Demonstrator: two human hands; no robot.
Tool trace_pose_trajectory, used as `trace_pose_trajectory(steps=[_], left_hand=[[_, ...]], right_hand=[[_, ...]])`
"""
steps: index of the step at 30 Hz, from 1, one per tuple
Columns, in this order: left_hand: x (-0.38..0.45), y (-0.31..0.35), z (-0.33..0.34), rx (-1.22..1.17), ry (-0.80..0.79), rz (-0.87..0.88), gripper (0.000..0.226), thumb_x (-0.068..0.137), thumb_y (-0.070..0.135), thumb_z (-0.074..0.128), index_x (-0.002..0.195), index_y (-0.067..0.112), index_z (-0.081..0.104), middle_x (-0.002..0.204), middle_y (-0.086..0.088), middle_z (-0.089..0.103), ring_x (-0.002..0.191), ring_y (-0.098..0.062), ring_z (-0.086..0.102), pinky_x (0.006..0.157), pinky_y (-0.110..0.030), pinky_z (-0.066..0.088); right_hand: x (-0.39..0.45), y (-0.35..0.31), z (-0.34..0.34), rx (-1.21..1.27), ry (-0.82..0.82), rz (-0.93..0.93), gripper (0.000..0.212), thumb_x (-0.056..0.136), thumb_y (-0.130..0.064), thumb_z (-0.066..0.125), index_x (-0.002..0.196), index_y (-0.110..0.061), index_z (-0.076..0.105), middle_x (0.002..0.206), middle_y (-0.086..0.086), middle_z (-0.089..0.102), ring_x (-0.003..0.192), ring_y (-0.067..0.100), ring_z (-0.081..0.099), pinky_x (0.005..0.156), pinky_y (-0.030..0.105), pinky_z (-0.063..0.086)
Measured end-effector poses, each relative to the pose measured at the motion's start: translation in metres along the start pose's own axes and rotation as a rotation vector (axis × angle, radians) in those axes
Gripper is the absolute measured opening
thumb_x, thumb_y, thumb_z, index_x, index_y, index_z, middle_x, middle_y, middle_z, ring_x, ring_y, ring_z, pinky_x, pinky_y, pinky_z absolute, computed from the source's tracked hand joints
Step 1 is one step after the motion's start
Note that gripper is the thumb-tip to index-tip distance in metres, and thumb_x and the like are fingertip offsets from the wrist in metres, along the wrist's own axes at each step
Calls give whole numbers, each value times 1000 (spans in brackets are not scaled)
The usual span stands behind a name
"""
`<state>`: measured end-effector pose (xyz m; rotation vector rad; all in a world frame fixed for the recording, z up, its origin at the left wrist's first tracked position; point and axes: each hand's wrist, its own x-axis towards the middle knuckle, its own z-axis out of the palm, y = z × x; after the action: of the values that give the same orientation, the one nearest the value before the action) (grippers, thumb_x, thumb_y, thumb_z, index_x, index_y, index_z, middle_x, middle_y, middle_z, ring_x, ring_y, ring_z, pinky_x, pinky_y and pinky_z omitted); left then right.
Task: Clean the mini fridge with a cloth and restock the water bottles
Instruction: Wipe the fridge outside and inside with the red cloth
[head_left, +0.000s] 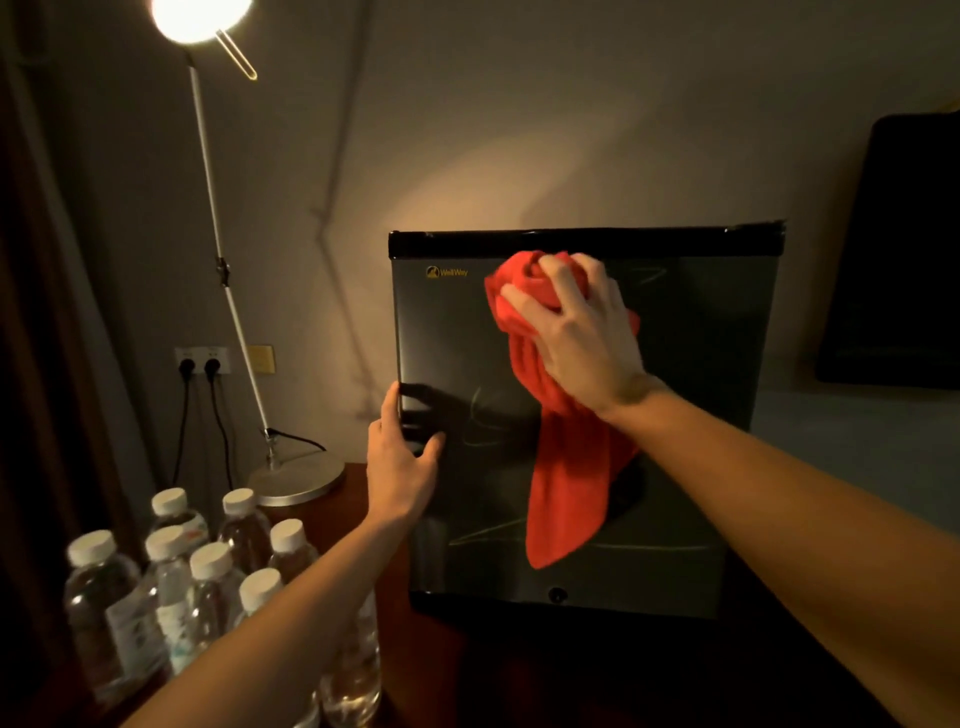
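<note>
Soft, limp red cloth (558, 415), bunched in right hand (582, 332) whose grip was clamped on the wad, pressed high on the glossy black mini fridge door (685, 415); left hand (402, 457), fingers relaxed, steadied its left edge.

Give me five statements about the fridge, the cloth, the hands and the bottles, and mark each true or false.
1. The right hand grips a red cloth against the fridge door. True.
2. The fridge door is open. False: it is closed.
3. The left hand holds a bottle. False: it rests on the door's left edge, holding nothing.
4. The bottles stand left of the fridge, caps on. True.
5. The lamp is switched off. False: it is lit.
</note>
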<state>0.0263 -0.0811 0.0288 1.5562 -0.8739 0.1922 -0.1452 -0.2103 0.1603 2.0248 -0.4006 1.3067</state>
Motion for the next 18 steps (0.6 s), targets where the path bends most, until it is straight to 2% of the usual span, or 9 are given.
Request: trace_pose_trajectory(steps=[4, 7, 10, 12, 16, 18], left_hand=[[7, -11, -1, 28, -4, 22, 79, 83, 12, 74, 148, 28, 32, 121, -7, 54, 110, -19, 58, 102, -42, 49], [11, -19, -3, 60, -45, 20, 76, 81, 12, 76, 145, 25, 37, 125, -7, 55, 117, -20, 55, 105, -37, 45], [11, -28, -6, 65, -95, 14, 77, 78, 14, 78, 142, 27, 39, 124, -4, 57, 117, -19, 56, 103, -44, 48], [10, -33, -7, 84, -111, 6, 76, 75, 16, 80, 139, 26, 42, 122, -4, 58, 115, -20, 58, 100, -46, 50], [9, -38, -10, 74, -150, -2, 68, 71, 17, 82, 130, 25, 49, 118, -5, 61, 110, -20, 61, 96, -45, 53], [10, -37, -12, 78, -167, 1, 65, 71, 14, 83, 127, 22, 52, 115, -4, 63, 105, -20, 64, 94, -44, 54]], right_hand=[[-49, -49, 29, 66, -58, -250, 38, 85, -30, 61, 122, -31, 63, 135, 11, 54, 122, 44, 46, 97, 51, 38], [-101, -69, 44, 135, -122, -431, 33, 84, -23, 56, 115, -29, 66, 131, 8, 59, 119, 42, 53, 99, 53, 42], [-122, -64, 46, 96, -183, -518, 32, 87, -22, 54, 114, -33, 67, 130, 4, 61, 117, 38, 56, 95, 49, 46], [-107, -52, 39, 79, -176, -506, 34, 88, -24, 50, 114, -35, 68, 128, 4, 62, 116, 37, 56, 92, 46, 47], [-50, -33, 20, 2, -99, -285, 39, 92, -24, 49, 129, -32, 60, 132, 13, 55, 115, 42, 50, 97, 47, 41], [-44, -38, 18, 0, -57, -234, 39, 93, -21, 48, 129, -29, 60, 133, 15, 54, 117, 44, 49, 98, 48, 41]])
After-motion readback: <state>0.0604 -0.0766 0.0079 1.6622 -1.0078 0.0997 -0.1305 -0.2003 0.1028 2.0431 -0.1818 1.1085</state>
